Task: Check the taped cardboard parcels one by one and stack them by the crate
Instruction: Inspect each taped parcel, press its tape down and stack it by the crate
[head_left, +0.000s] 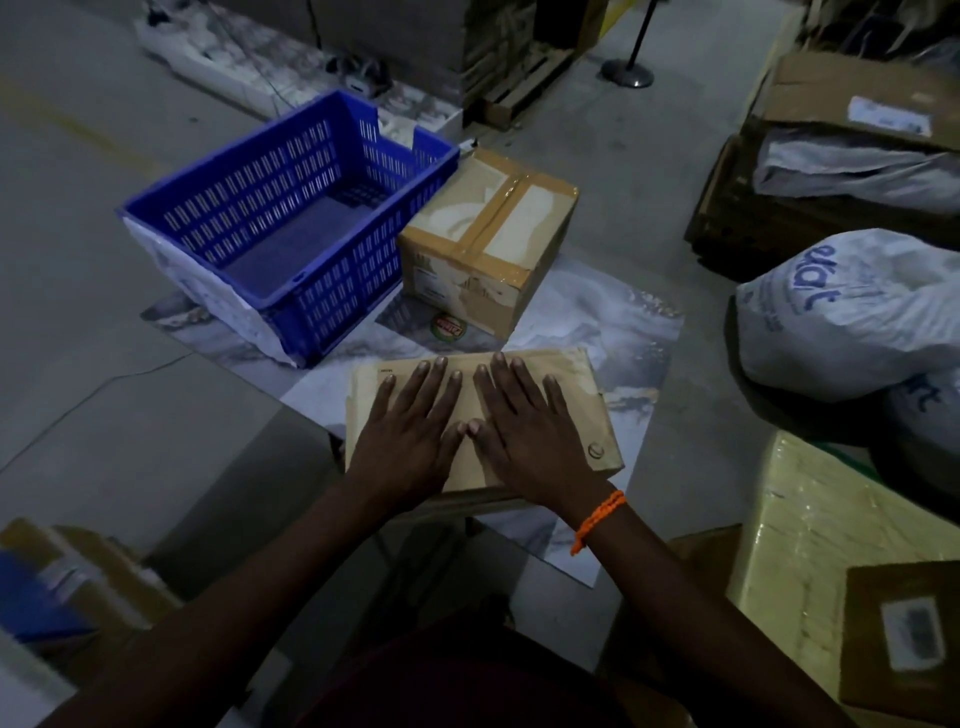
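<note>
A flat brown cardboard parcel (582, 400) lies on the floor just in front of me. My left hand (410, 431) and my right hand (524, 426) both rest flat on its top, fingers straight, thumbs touching. Behind it a taller parcel (488, 244) sealed with brown tape stands on the floor against the right side of a blue slotted plastic crate (270, 228), which is empty inside.
White printed sacks (852, 312) and open cartons (857, 104) crowd the right side. A yellow wrapped block (810, 540) with a labelled box (904, 634) sits at lower right. More boxes (78, 582) lie at lower left. A post base (627, 73) stands at the back.
</note>
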